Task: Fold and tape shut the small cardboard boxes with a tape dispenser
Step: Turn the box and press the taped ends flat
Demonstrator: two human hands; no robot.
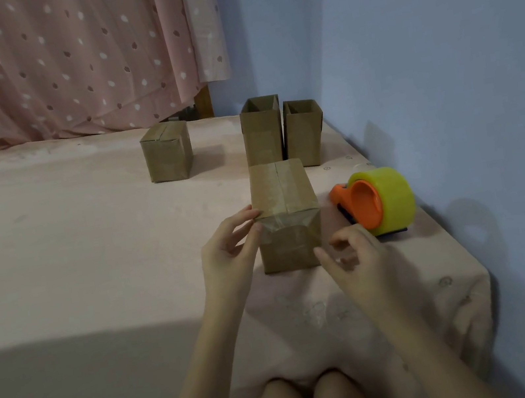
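A small cardboard box [286, 215] stands in front of me on the pink bed sheet, its top flaps closed and clear tape running over the seam and down the near face. My left hand [231, 249] touches the box's upper left corner with its fingertips. My right hand [350, 253] hovers at the box's lower right corner, fingers loosely curled, holding nothing that I can see. The orange tape dispenser [376, 202] with a yellow-green tape roll lies on the sheet just right of the box.
Two open-topped boxes [262, 133] [304, 132] stand behind the near box. A taped box [168, 152] sits further left. The blue wall [440, 65] runs along the bed's right edge [448, 237]. A pink dotted curtain [57, 59] hangs behind. My knees [308, 396] are at the bottom.
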